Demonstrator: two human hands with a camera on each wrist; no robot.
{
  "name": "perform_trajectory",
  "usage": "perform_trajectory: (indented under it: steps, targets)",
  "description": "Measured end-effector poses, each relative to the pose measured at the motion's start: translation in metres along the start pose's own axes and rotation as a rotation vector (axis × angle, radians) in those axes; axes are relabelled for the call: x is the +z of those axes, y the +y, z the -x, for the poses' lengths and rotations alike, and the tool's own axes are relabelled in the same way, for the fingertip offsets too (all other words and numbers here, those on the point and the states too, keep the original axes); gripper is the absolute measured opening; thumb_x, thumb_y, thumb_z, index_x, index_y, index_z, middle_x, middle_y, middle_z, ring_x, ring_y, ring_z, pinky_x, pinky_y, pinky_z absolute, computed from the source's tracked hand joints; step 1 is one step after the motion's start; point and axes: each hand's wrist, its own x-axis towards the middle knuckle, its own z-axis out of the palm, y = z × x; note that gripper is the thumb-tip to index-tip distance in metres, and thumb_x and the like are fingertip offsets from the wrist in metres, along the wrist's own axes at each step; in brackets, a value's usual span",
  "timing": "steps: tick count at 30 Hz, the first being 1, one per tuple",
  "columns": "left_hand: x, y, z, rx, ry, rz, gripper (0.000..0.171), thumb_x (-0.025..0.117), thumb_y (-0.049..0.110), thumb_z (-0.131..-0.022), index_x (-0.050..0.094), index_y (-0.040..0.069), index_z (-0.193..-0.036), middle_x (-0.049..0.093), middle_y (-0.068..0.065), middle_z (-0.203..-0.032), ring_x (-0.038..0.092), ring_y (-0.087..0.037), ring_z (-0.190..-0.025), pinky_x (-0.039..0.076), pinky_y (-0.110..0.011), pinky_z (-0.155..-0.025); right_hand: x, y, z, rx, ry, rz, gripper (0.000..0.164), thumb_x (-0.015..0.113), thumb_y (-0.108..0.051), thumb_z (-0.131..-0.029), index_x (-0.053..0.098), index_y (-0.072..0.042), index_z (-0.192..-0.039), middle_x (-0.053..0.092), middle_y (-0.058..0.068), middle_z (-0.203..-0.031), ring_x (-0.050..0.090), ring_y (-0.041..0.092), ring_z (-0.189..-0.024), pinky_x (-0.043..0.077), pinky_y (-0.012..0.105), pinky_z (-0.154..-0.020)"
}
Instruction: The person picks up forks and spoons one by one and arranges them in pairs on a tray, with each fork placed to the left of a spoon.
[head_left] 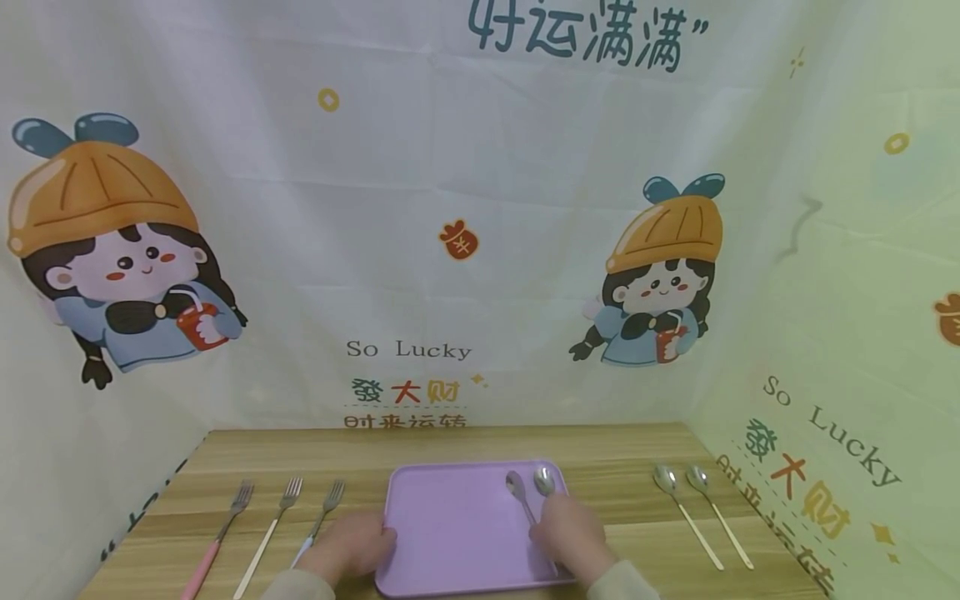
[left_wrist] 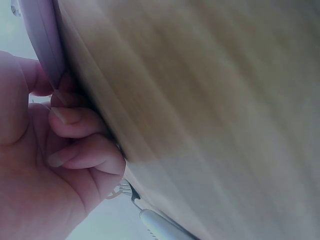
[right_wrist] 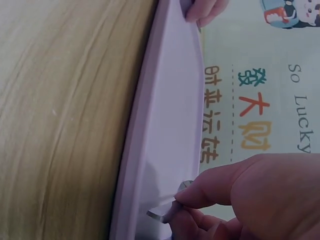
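Observation:
A purple tray (head_left: 457, 533) lies on the table in front of me, with two metal spoons in its right part. At its left rim my left hand (head_left: 352, 542) pinches the tray edge between thumb and curled fingers, as the left wrist view shows. My right hand (head_left: 573, 533) reaches over the right rim and pinches a spoon (right_wrist: 159, 215) by its handle, between thumb and fingers. One spoon bowl (head_left: 516, 483) points away from me; the second spoon (head_left: 544, 481) lies beside it, its handle hidden by the hand.
Left of the tray lie a pink-handled fork (head_left: 202, 567), a white-handled fork (head_left: 258, 550) and a blue-handled fork (head_left: 330, 500). Two spoons with pale handles, a left one (head_left: 693, 529) and a right one (head_left: 727, 529), lie to the right. A printed cloth (head_left: 525, 250) hangs behind the table.

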Motion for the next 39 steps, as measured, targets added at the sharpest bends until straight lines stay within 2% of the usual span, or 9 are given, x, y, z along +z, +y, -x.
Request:
perform_trajectory:
  steps: [6, 13, 21, 27, 34, 39]
  targets:
    - [0.000, -0.001, 0.000, -0.006, -0.002, 0.002, 0.018, 0.053, 0.020, -0.092, 0.060, 0.011, -0.078, 0.062, -0.004, -0.077, 0.058, -0.024, -0.071, 0.050, -0.051, -0.075, 0.002, -0.005, 0.000, 0.019, 0.004, 0.071, 0.030, 0.076, -0.018, -0.078, 0.052, -0.010, -0.062, 0.052, 0.004, -0.060, 0.049, 0.018, -0.053, 0.046, 0.032, -0.045]
    - [-0.001, 0.000, 0.001, -0.003, 0.000, 0.001, 0.017, 0.052, 0.019, -0.091, 0.060, 0.012, -0.078, 0.063, -0.004, -0.078, 0.059, -0.025, -0.073, 0.050, -0.051, -0.076, 0.012, -0.003, -0.004, 0.020, 0.049, 0.119, 0.029, 0.076, -0.020, -0.076, 0.053, -0.008, -0.064, 0.053, 0.007, -0.062, 0.051, 0.022, -0.055, 0.048, 0.037, -0.046]
    - [-0.005, 0.003, 0.001, -0.001, -0.004, 0.001, 0.016, 0.052, 0.018, -0.093, 0.063, 0.010, -0.086, 0.066, -0.007, -0.085, 0.062, -0.029, -0.081, 0.050, -0.053, -0.080, 0.015, -0.003, -0.005, 0.017, 0.067, 0.103, 0.030, 0.076, -0.021, -0.076, 0.052, -0.008, -0.064, 0.052, 0.006, -0.061, 0.050, 0.021, -0.053, 0.048, 0.036, -0.044]
    - [-0.005, 0.004, 0.001, -0.006, -0.010, 0.016, 0.016, 0.052, 0.017, -0.092, 0.065, 0.008, -0.089, 0.066, -0.007, -0.085, 0.062, -0.029, -0.080, 0.050, -0.054, -0.080, 0.017, -0.002, -0.005, -0.001, 0.067, 0.096, 0.031, 0.077, -0.020, -0.075, 0.051, -0.009, -0.062, 0.051, 0.005, -0.060, 0.049, 0.019, -0.052, 0.046, 0.035, -0.044]
    - [-0.007, 0.005, 0.003, -0.015, -0.015, 0.021, 0.015, 0.052, 0.017, -0.092, 0.063, 0.009, -0.085, 0.065, -0.006, -0.083, 0.061, -0.028, -0.079, 0.049, -0.054, -0.080, 0.018, -0.002, -0.006, -0.020, 0.079, 0.085, 0.032, 0.078, -0.021, -0.074, 0.051, -0.010, -0.062, 0.051, 0.004, -0.060, 0.048, 0.019, -0.053, 0.044, 0.034, -0.044]
    - [-0.005, 0.005, 0.001, -0.009, -0.007, 0.009, 0.015, 0.052, 0.017, -0.091, 0.062, 0.009, -0.083, 0.064, -0.006, -0.081, 0.061, -0.027, -0.076, 0.050, -0.052, -0.078, 0.020, -0.002, -0.008, 0.016, 0.068, 0.095, 0.030, 0.076, -0.021, -0.075, 0.051, -0.009, -0.063, 0.051, 0.004, -0.060, 0.048, 0.018, -0.052, 0.045, 0.034, -0.043]
